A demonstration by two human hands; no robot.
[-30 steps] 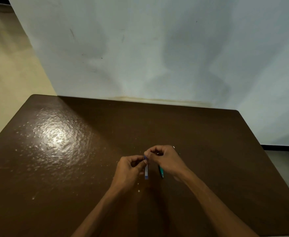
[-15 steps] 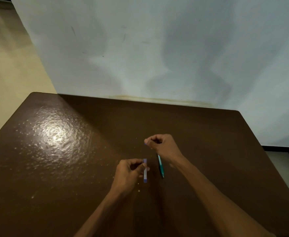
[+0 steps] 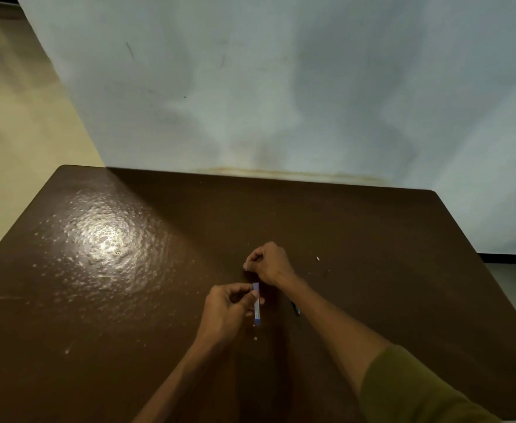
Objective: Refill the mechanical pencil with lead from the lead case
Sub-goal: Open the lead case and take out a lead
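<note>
My left hand (image 3: pixel 229 309) pinches a slim blue-and-white lead case (image 3: pixel 256 303) by its upper end, and the case stands nearly upright just above the brown table (image 3: pixel 97 300). My right hand (image 3: pixel 269 264) hovers a little beyond the case with thumb and fingertips pinched together near the tabletop. Whatever sits between those fingertips is too small to make out. The teal mechanical pencil (image 3: pixel 295 309) lies on the table under my right forearm, with only a short dark end showing.
A tiny white piece (image 3: pixel 317 258) lies on the table to the right of my right hand. Pale specks (image 3: pixel 255 338) dot the surface near the case. A wall (image 3: pixel 281 102) rises directly behind the table's far edge.
My right hand has pulled away from the top of the case and moved farther out, staying pinched. The left hand keeps the case in nearly the same place.
</note>
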